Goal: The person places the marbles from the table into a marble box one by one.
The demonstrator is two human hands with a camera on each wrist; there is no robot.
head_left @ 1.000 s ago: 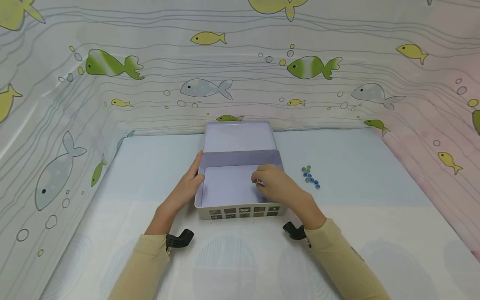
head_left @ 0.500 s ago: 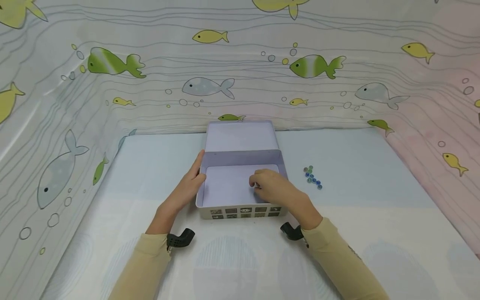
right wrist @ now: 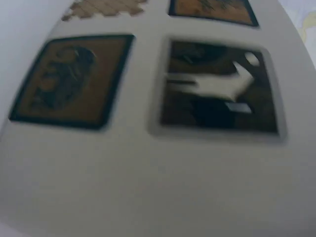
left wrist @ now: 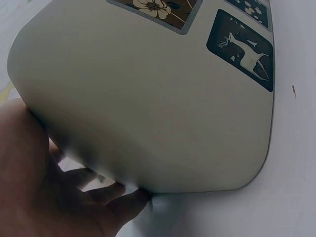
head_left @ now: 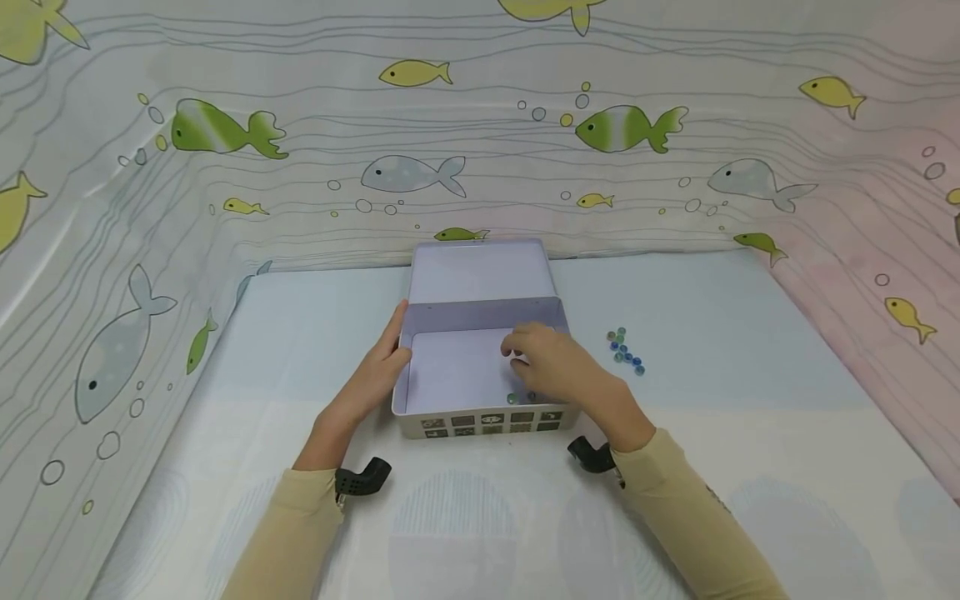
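A pale tin box (head_left: 457, 367) with a lavender inside stands with its hinged lid (head_left: 480, 271) raised at the back. My left hand (head_left: 378, 367) grips its left wall, thumb at the rim and fingers along the outside. In the left wrist view, the fingers of the left hand (left wrist: 74, 197) touch the tin's side. My right hand (head_left: 551, 358) hovers over the right part of the tin, thumb and fingers parted, with nothing seen between them. Below it a green glass marble (head_left: 512, 398) and a darker marble (head_left: 532, 397) lie near the front wall. The right wrist view shows only the tin's printed front (right wrist: 148, 177).
Several blue, green and brownish marbles (head_left: 627, 357) lie loose on the table to the right of the tin. A pale patterned cloth (head_left: 712, 333) covers the table. Behind it hangs a fish-printed sheet (head_left: 525, 192), which also rises at both sides.
A second ago my right hand pinched a marble over the tin. Its fingers have parted, and a green marble now shows on the tin's floor. My left hand stays on the wall.
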